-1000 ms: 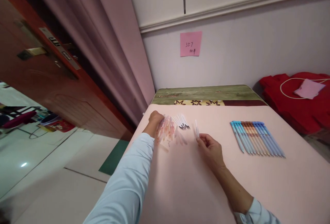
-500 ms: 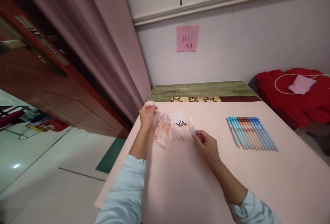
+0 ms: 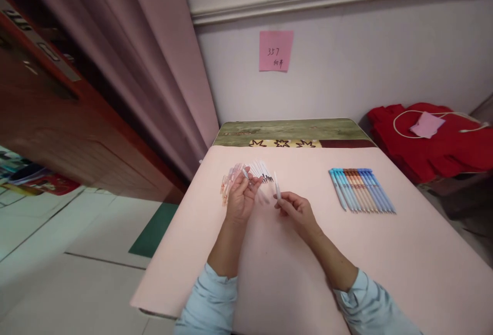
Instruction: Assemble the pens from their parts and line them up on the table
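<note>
My left hand (image 3: 241, 199) is over the pile of pen parts, thumb and finger pinched on a small pale pen part (image 3: 245, 172); its exact kind is too small to tell. Upright in the fingers of my right hand (image 3: 300, 214) is a slim white pen refill (image 3: 276, 183), its lower end hidden by the fingertips. Behind my left hand lie clear pinkish pen barrels (image 3: 224, 185), partly covered by it. White refills (image 3: 257, 167) with black ends fan out between the two hands.
A neat row of blue, brown and violet pens (image 3: 360, 191) lies to the right on the pink-covered table (image 3: 308, 283). Red cloth (image 3: 431, 155) with a pale cord is beyond the right edge. A pink note (image 3: 276, 51) sticks to the wall; a curtain (image 3: 169, 68) hangs at left.
My left hand has come from the table's far left toward my right hand, with the small pen part in its fingers. My right hand still holds the white refill. The view has shifted slightly.
</note>
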`<action>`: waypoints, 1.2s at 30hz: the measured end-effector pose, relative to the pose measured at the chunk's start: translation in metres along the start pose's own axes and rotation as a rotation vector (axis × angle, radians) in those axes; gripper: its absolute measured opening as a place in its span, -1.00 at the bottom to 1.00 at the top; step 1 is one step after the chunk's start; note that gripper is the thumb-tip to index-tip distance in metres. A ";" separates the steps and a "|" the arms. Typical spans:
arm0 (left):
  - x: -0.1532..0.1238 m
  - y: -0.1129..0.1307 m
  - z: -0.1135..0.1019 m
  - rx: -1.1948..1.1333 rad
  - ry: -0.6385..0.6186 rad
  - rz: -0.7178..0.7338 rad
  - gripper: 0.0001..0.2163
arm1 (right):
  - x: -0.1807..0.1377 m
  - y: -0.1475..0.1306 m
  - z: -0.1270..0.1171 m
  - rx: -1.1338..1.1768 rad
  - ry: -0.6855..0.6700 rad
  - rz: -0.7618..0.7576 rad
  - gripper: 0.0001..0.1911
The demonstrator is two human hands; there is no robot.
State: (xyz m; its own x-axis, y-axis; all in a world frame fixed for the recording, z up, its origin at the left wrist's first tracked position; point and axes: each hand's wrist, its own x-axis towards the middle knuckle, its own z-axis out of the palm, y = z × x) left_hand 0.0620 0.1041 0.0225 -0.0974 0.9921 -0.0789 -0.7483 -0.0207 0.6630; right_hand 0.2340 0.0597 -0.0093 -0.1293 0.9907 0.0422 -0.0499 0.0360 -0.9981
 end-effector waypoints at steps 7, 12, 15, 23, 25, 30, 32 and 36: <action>-0.011 -0.009 0.002 0.035 -0.014 -0.088 -0.79 | 0.003 -0.002 -0.004 0.168 -0.041 0.065 -0.58; -0.009 -0.010 0.003 0.037 0.052 -0.025 -0.78 | 0.000 -0.003 -0.004 -0.005 -0.054 -0.015 -0.66; -0.007 -0.010 0.000 0.017 0.079 0.006 -0.80 | -0.001 0.000 -0.005 -0.074 -0.036 -0.066 -0.70; -0.006 -0.012 -0.007 -0.015 0.095 0.026 -0.83 | -0.002 0.003 -0.006 -0.102 -0.053 -0.090 -0.74; -0.006 -0.011 -0.007 -0.020 0.092 0.029 -0.82 | -0.003 0.004 -0.006 -0.109 -0.056 -0.082 -0.73; -0.007 -0.011 -0.005 0.025 0.065 0.049 -0.78 | -0.002 0.007 -0.006 -0.130 -0.064 -0.078 -0.74; -0.008 -0.012 -0.003 0.059 0.061 0.041 -0.75 | -0.002 0.007 -0.006 -0.132 -0.051 -0.090 -0.73; -0.012 -0.016 0.002 0.121 0.029 0.014 -0.70 | -0.002 0.005 -0.004 -0.094 0.009 -0.092 -0.70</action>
State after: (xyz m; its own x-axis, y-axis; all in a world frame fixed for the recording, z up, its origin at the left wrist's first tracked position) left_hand 0.0760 0.0923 0.0143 -0.1276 0.9877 -0.0899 -0.6625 -0.0174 0.7489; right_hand 0.2379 0.0589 -0.0145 -0.1193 0.9838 0.1336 0.0320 0.1383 -0.9899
